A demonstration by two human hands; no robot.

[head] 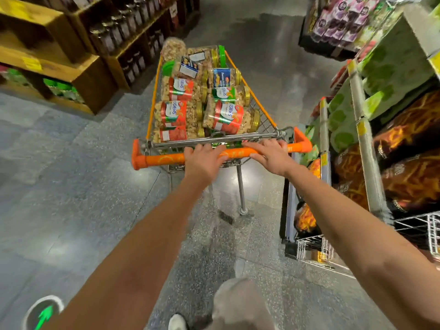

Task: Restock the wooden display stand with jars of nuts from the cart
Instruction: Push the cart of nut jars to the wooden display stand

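Observation:
A wire shopping cart (265, 120) with orange trim stands in the aisle ahead of me, piled with several clear plastic jars of nuts (177, 113) lying on their sides, with red, green and blue labels and gold or green lids. My left hand (204, 160) and my right hand (271, 156) both grip the cart's orange handle bar (162, 160). The wooden display stand (78, 67) is at the upper left, its tiers holding dark jars and some green-lidded jars low down.
A shelf unit (357, 129) with green packs and orange-black bags runs close along the cart's right side. Another rack (342, 22) of purple packs is at the far right. Grey speckled floor (71, 186) lies to the left, with a green arrow marker (44, 313).

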